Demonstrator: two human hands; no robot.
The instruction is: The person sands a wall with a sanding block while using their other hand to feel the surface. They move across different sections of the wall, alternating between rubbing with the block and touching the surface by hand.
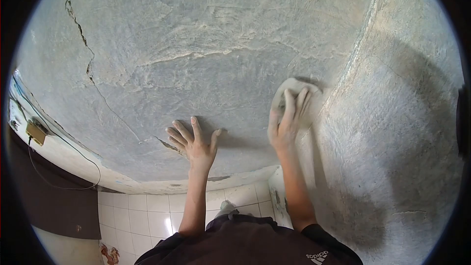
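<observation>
My left hand (197, 148) lies against the rough grey plaster wall (235, 24) with its fingers spread, holding nothing. A chipped gap (169, 145) in the plaster is just beside its outer fingers. Close to the corner on the right, my right hand (289, 122) presses a pale, dusty, cloth-like piece (294, 84) to the wall. Two or more of its fingers lie over this piece, whose rounded upper edge shows above the fingertips. My palm hides part of it, and I cannot make out its exact kind.
A long crack (81, 34) runs down the wall at the left. A yellowish electrical box (37, 131) with a cable (73, 187) is at the lower left, near dark cloth (54, 191). The adjoining wall (382, 157) stands at right. White floor tiles (147, 216) are below.
</observation>
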